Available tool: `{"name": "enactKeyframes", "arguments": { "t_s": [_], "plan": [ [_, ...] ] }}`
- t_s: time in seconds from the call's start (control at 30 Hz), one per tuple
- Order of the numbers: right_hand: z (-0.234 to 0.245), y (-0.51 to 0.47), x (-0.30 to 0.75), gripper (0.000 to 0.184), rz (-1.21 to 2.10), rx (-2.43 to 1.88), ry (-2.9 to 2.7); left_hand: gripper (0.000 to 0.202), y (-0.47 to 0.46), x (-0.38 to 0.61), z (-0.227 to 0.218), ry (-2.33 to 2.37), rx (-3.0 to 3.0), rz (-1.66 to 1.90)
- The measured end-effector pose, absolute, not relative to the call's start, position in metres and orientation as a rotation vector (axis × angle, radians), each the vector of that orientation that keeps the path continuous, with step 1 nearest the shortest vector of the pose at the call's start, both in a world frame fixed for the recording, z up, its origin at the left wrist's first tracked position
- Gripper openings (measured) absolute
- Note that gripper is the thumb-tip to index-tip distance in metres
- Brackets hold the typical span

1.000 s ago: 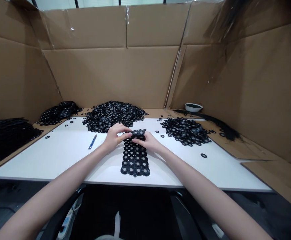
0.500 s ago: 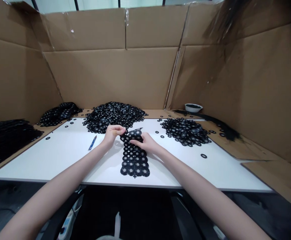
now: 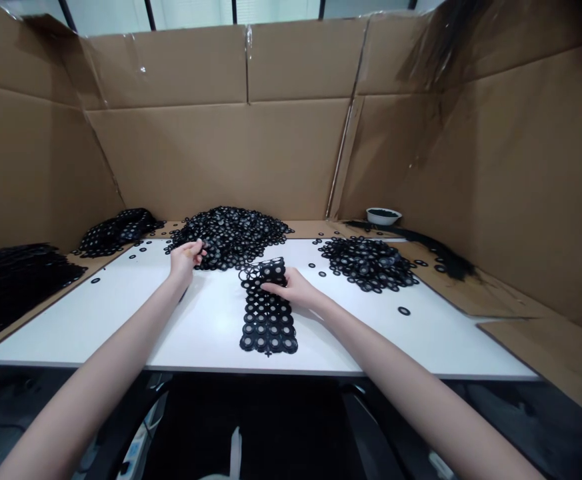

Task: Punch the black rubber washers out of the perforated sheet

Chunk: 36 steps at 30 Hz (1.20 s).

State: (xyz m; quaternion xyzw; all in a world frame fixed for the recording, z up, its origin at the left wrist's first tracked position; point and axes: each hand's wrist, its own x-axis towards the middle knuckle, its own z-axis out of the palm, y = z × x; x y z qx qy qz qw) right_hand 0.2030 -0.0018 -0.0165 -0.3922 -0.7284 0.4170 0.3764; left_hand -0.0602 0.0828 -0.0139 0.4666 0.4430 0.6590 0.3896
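A black sheet of joined rings [image 3: 268,320] lies lengthwise on the white table [image 3: 121,313] in front of me. Its far end is curled up, and my right hand [image 3: 295,288] grips that curled end. My left hand [image 3: 187,257] is off the sheet, at the near left edge of a large pile of loose black rings [image 3: 235,230]. Its fingers are curled, and a small black ring seems to be pinched in them.
A smaller pile of rings [image 3: 365,257] lies to the right, with a single ring [image 3: 403,311] nearer me. Stacked black sheets sit at the left [image 3: 11,273] and back left [image 3: 118,227]. A white bowl [image 3: 383,215] and black strips [image 3: 435,257] are at the back right. Cardboard walls [image 3: 221,153] enclose the table.
My left hand has left the sheet's curled end and moved left and away to the big pile. My right hand has stayed on the sheet. The blue pen is now hidden by my left arm.
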Motion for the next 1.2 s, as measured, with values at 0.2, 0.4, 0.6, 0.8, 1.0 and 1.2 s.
{"name": "enactKeyframes", "arguments": {
  "t_s": [0.2, 0.4, 0.6, 0.8, 1.0, 1.2],
  "plan": [
    [-0.018, 0.004, 0.202, 0.028, 1.002, -0.962, -1.842, 0.032, 0.088, -0.043, -0.025, 1.082, 1.249, 1.518],
    [-0.020, 0.005, 0.202, 0.027, 1.011, -1.014, -1.832, 0.023, 0.100, -0.049, -0.025, 1.021, 1.141, 1.727],
    [-0.020, 0.004, 0.202, 0.029, 1.032, -1.025, -1.819, 0.021, 0.107, -0.062, -0.017, 0.968, 1.008, 1.805],
    [-0.019, 0.004, 0.203, 0.028, 1.019, -0.989, -1.825, 0.039, 0.106, -0.056, -0.016, 0.955, 1.009, 1.708],
    [-0.018, 0.003, 0.202, 0.031, 1.030, -0.995, -1.817, 0.043, 0.100, -0.051, -0.017, 1.059, 1.320, 1.659],
    [-0.021, 0.007, 0.202, 0.031, 1.016, -0.973, -1.850, 0.035, 0.061, -0.018, -0.007, 1.061, 2.069, 1.559]
  ]
}}
